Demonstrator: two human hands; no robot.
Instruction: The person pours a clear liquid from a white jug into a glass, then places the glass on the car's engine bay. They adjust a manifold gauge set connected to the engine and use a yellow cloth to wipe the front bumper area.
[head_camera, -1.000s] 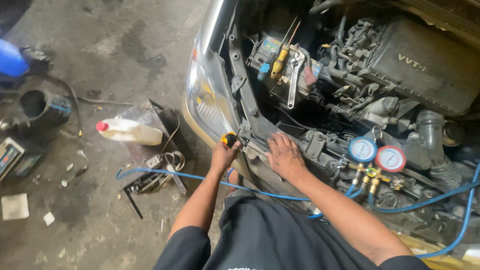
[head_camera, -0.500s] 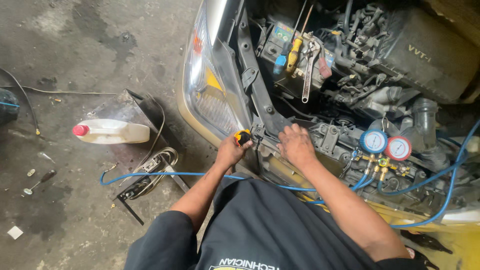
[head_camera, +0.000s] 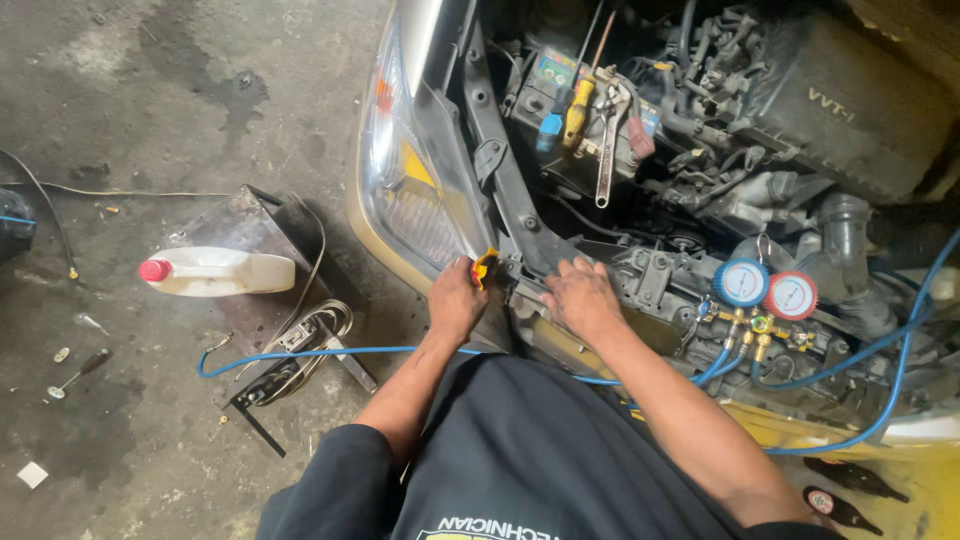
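1. Leftmost, a white jug (head_camera: 218, 271) with a red cap lies on the floor, as it did a second ago.
2. Next, the yellow-handled screwdriver (head_camera: 485, 266) is gripped in the left hand (head_camera: 455, 298), unmoved at the front panel (head_camera: 520, 215).
3. Rightward, the right hand (head_camera: 582, 296) is pressed open against the panel, shifted slightly; work there continues.

Glossy yellow-and-black plastic screwdriver handle (head_camera: 485, 266) at near centre, clear glossy headlight lens (head_camera: 400, 190), matt black plastic panel (head_camera: 500, 170), rough stained concrete floor (head_camera: 150, 100) left, shiny metal wrench (head_camera: 606, 150) far right
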